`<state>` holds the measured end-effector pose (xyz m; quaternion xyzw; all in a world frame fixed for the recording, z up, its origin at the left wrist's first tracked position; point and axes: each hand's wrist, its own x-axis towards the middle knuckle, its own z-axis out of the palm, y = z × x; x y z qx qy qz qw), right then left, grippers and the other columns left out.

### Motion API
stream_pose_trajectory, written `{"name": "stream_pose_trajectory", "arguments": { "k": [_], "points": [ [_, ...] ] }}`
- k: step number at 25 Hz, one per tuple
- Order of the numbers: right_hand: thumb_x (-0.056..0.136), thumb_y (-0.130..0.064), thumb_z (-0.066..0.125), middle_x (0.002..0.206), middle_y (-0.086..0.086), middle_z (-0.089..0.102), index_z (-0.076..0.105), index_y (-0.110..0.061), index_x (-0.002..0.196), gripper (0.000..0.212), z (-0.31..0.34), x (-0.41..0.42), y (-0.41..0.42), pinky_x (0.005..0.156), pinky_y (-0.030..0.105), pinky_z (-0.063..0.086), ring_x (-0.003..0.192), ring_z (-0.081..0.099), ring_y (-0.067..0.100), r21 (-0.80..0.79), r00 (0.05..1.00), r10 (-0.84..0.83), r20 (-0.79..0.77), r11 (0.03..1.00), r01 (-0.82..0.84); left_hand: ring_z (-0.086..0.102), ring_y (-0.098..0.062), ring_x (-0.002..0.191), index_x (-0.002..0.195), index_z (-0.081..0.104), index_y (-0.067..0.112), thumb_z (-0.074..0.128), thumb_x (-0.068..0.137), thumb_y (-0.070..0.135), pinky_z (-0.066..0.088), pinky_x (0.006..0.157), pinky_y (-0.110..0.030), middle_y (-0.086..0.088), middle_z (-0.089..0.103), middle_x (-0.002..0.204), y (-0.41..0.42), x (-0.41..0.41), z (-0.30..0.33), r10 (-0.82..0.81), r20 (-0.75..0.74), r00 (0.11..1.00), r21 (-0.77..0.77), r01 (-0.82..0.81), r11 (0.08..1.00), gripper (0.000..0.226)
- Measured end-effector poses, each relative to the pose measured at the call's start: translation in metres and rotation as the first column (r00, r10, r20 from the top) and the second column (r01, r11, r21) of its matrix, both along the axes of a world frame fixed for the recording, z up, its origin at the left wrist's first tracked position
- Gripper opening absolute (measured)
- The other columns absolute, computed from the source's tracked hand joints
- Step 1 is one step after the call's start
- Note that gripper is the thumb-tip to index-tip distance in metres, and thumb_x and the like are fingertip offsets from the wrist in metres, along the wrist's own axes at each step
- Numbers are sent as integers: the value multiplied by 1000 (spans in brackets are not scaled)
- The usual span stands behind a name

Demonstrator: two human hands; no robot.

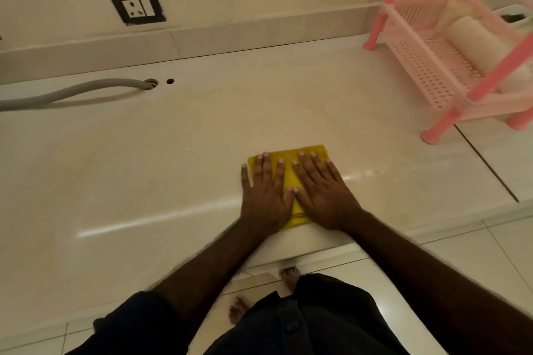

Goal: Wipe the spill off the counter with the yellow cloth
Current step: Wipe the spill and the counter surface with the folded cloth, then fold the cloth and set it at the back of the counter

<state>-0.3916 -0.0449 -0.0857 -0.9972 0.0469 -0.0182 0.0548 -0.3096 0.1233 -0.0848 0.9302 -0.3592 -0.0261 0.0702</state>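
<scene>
A folded yellow cloth point(315, 151) lies flat on the cream counter point(173, 153), close to its front edge. My left hand point(266, 196) presses palm-down on the cloth's left half, fingers spread. My right hand point(323, 193) presses flat on the right half, with the thumbs of both hands touching. Most of the cloth is hidden under my hands. A faint shiny streak point(367, 173) lies just right of the cloth. I cannot make out a distinct spill.
A pink plastic rack point(427, 72) holding pale containers stands at the back right. A grey hose point(72, 92) runs from the left into a hole point(150, 84) in the counter. A wall socket point(137, 6) sits on the back wall. A seam point(484, 164) crosses the counter on the right.
</scene>
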Motion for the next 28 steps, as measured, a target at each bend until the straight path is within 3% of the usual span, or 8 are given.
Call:
{"name": "stream_pose_trajectory", "arguments": {
  "k": [6,9,12,15,17,20,25,28],
  "points": [
    [108,-58,22,178,8,7,14,-19,168,72,0,-63,-2,133,57,17,165,1,27,82,997,-60,-55,995,64,-4,-35,160,164,10,17,21,103,57,9,125,-67,-18,1,173,-2,-46,-3,-79,-72,994,19,81,997,74],
    [101,-66,33,179,5,5,12,-19,168,84,16,-62,-6,135,49,11,165,1,22,290,991,-114,-72,948,130,-12,-36,159,164,4,16,18,100,66,6,128,-62,-20,-10,172,5,-44,10,15,-171,985,25,-10,1000,83],
    [96,-58,63,173,10,27,20,-16,166,92,32,-61,-21,129,47,28,159,26,30,435,929,-362,-71,827,356,11,-37,158,162,17,9,41,99,65,20,126,-53,-21,12,171,13,-31,27,162,-235,958,-1,-167,986,88],
    [85,-55,79,155,15,45,28,-14,161,100,41,-58,-41,115,53,45,140,48,35,451,805,-543,-237,672,587,46,-30,130,145,45,11,59,92,64,44,104,-45,-13,50,143,19,-19,40,261,-227,938,-19,-272,962,76],
    [80,-55,84,143,15,53,32,-13,159,104,43,-51,-49,104,49,51,126,56,32,482,764,-549,-340,596,643,48,-26,118,135,51,13,66,89,60,46,97,-42,-10,53,129,17,-15,43,279,-300,912,-51,-307,950,67],
    [76,-53,89,131,12,63,36,-12,156,105,47,-37,-55,95,44,53,113,62,29,599,733,-524,-434,439,669,47,-28,125,143,43,12,73,88,52,46,103,-43,-11,52,135,9,-16,44,302,-482,823,-111,-399,910,75],
    [81,-41,88,119,4,73,62,-13,135,66,44,-20,-59,82,41,59,99,72,22,736,734,-429,-526,202,646,49,-34,135,155,28,9,80,86,46,46,111,-49,-15,51,147,-3,-12,41,349,-592,726,-115,-505,855,94],
    [90,-41,79,103,-12,78,72,-25,123,37,50,-15,-56,67,23,56,81,76,4,790,809,-338,-480,234,567,66,-22,107,139,48,15,83,84,41,54,85,-34,-5,69,121,-5,-2,41,332,-673,661,-169,-574,801,70]
  ]
}}
